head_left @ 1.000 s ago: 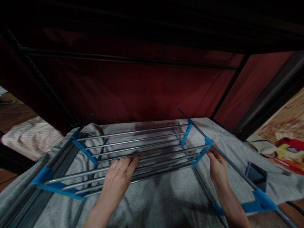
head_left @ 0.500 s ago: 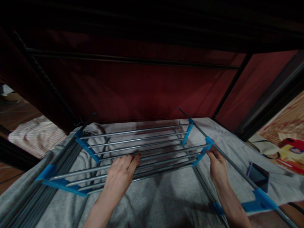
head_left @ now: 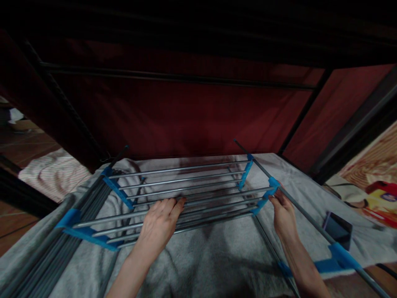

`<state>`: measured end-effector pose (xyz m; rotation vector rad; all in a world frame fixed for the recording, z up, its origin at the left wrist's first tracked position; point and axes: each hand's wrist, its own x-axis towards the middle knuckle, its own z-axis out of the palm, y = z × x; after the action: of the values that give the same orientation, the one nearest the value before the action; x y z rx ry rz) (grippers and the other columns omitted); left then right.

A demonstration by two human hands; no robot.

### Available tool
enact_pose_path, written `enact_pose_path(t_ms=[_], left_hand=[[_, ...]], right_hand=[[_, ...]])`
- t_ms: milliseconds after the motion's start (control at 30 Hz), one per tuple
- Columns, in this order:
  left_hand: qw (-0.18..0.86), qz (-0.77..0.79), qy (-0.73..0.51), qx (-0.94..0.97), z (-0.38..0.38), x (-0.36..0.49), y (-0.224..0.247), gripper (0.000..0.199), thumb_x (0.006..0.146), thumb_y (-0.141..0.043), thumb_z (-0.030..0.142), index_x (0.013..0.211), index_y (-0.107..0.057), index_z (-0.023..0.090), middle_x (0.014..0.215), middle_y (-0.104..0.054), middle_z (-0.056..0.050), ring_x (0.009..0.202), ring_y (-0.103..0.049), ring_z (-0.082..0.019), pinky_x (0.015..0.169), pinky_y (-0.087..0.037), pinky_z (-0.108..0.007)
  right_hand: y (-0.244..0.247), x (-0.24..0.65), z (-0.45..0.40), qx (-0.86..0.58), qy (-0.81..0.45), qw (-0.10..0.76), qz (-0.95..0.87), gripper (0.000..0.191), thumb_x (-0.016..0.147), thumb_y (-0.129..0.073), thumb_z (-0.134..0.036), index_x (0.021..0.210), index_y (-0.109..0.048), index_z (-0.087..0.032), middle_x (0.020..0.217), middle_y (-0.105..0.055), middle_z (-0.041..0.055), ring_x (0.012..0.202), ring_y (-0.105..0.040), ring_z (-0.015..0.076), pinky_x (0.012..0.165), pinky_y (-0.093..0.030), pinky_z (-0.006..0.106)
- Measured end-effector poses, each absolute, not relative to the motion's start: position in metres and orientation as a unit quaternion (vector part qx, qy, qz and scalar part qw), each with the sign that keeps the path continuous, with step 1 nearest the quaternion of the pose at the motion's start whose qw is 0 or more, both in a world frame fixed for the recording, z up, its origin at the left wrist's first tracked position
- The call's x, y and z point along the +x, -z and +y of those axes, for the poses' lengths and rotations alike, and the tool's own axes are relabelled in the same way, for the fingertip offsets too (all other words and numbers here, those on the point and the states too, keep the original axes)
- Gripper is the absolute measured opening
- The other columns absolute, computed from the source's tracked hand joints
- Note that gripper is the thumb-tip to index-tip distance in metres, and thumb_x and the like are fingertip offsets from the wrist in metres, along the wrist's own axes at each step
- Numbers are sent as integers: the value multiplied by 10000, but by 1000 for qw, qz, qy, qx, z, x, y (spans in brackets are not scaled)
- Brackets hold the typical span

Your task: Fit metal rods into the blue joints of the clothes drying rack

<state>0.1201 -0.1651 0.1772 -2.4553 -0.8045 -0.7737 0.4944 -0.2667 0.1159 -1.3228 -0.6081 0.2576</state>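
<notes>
A metal rack of grey rods joined by blue plastic brackets lies on a grey blanket. My left hand is wrapped over one of its middle rods, fingers together and thumb toward the right. At the right side, my right hand grips the rack by the side pole, just below a blue bracket; its fingertips are partly hidden behind the pole. Another blue bracket sits at the left end of the rods, beside a bundle of grey rods.
A dark frame with red fabric stands behind the grey blanket. At the right lie a dark phone-like object and a red and yellow package. Striped cloth lies at the left, over a tiled floor.
The left end of the rack appears slightly further right and higher in view, and my left hand has shifted slightly with it. My right hand keeps its hold.
</notes>
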Motion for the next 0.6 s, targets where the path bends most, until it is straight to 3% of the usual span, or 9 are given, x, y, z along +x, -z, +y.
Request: enact_pose_path(t_ms=[133,300,600], left_hand=[[216,-280,282,-892,-168,120,-179,322,1024,-465,195,1309,-605,138,829,-634,-39,748,-583,-181,713,-438,-340],[226,-288,300,-881,-170,110,-182,383,1022,-537,278,1377,-547,133,1013,-688,-83,883,-625,-199,842,-444,-356],[254,-319,298,-863,-166,89,-179,199,1026,-522,279,1053,-662,142,785,-640,-37,737,-574,-203,710,-384,-342]], right_hand=[[-117,496,-267,-597,-117,743,-280,535,749,-703,-389,1264,-694,-247,1242,-722,57,1196,-621,254,1154,-365,475],[-113,501,-267,-598,-112,742,-281,517,748,-711,-399,1242,-707,-248,1202,-732,56,1215,-605,267,1171,-345,502],[-109,501,-266,-591,-102,750,-278,515,745,-713,-358,1246,-705,-240,1179,-730,45,1165,-624,241,1155,-360,461]])
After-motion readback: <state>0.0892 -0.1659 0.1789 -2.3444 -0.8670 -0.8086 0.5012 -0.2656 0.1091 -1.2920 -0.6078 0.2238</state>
